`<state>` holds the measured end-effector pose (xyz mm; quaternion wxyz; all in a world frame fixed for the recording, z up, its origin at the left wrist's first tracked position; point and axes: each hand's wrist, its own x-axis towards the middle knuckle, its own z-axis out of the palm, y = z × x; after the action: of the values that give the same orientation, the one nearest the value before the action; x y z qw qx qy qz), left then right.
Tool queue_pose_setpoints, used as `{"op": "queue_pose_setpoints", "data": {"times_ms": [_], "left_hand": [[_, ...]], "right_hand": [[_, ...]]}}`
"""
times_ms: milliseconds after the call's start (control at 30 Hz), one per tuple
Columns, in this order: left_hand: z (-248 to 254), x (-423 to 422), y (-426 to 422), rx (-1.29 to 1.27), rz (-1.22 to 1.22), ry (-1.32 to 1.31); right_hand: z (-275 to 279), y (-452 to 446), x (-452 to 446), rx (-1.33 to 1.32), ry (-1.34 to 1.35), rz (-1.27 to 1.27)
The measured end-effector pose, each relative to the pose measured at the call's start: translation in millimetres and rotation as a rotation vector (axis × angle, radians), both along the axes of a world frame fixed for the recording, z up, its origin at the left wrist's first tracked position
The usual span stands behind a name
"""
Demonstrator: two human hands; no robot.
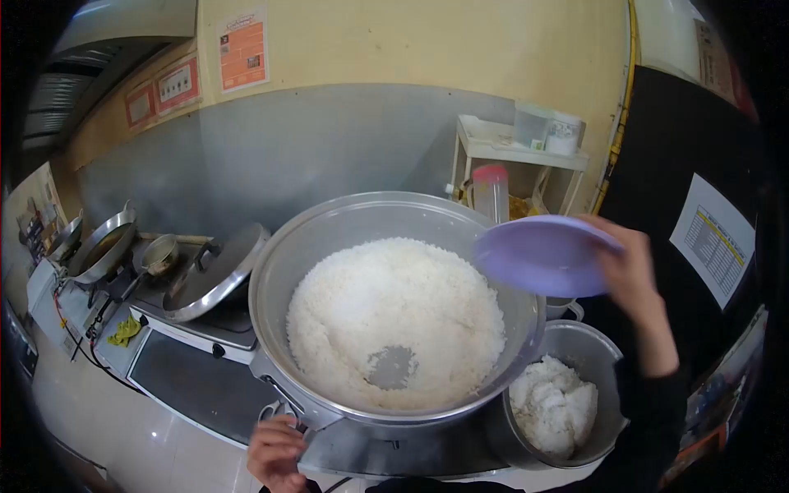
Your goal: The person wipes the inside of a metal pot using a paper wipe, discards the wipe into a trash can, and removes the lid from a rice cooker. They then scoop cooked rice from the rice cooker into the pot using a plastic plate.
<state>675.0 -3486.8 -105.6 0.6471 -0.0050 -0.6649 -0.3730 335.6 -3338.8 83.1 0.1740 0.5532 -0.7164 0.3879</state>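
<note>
A large metal pot (271, 329) of cooked white rice (394, 304) stands in front of me, a patch of its bottom showing through the rice. My right hand (631, 271) grips a purple plastic bowl (542, 256) by its edge, held tilted over the pot's right rim. Below that arm is a smaller metal pot (604, 345) with a clump of white rice (555, 407) inside. My left hand (278, 453) is at the front left, just below the big pot's side handle (283, 398). Its fingers are loosely curled, with the thumb apart; no object shows in it.
On the left, a metal lid (218, 275) leans on the stove (197, 329) beside a small pan (160, 255) and a wok (103, 246). Behind the bowl are a red-topped pitcher (491, 193) and a white shelf (518, 148) with containers. A dark panel (682, 156) borders the right.
</note>
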Motion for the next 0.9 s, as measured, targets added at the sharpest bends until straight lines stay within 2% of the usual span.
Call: {"op": "queue_pose_setpoints", "data": {"times_ms": [33,133,167,233,300,400,500,533,567,633,733,833,900], "left_hand": [[3.8,0.9,-11.9,-0.027,0.260,0.018],[9.8,16.7,-53.2,-0.165,0.295,-0.181],[21.0,15.6,-61.2,-0.145,0.303,-0.195],[62.3,10.9,-77.2,-0.105,0.323,-0.214],[130.2,-4.5,-86.7,-0.268,0.299,-0.440],[190.1,-65.6,-116.1,-0.551,0.110,-0.698],[195.6,-151.8,-151.5,-0.684,0.036,-1.076],[194.9,-180.0,-155.2,-0.644,0.052,-1.300],[189.8,-207.5,-157.4,-0.596,0.061,-1.529],[162.6,-259.0,-169.5,-0.618,0.081,-1.715],[134.1,-305.3,-186.0,-0.606,-0.147,-1.728],[111.0,-326.1,-204.8,-0.169,-0.520,-1.384],[105.4,-335.3,-201.3,-0.159,-0.556,-1.353]], "right_hand": [[-8.6,-32.5,-3.3,0.100,-0.001,0.050],[-37.9,-126.0,-11.6,0.400,0.168,0.062],[-59.1,-154.7,-23.1,0.395,0.280,0.045],[-77.7,-191.5,-30.6,0.444,0.439,0.000],[-81.9,-213.0,-25.0,0.552,0.514,-0.058],[-81.1,-226.2,-23.5,0.637,0.479,-0.112],[-74.1,-231.7,-27.9,0.820,0.419,-0.101],[-69.3,-233.8,-29.9,0.854,0.385,-0.096],[-67.0,-235.9,-30.7,0.892,0.346,-0.090],[-73.6,-241.5,-24.9,0.903,0.279,-0.080],[-76.2,-245.7,-27.9,0.852,0.161,-0.104],[-71.4,-245.9,-44.8,0.858,-0.009,-0.118],[-77.1,-243.7,-56.5,0.819,-0.071,-0.129]]}}
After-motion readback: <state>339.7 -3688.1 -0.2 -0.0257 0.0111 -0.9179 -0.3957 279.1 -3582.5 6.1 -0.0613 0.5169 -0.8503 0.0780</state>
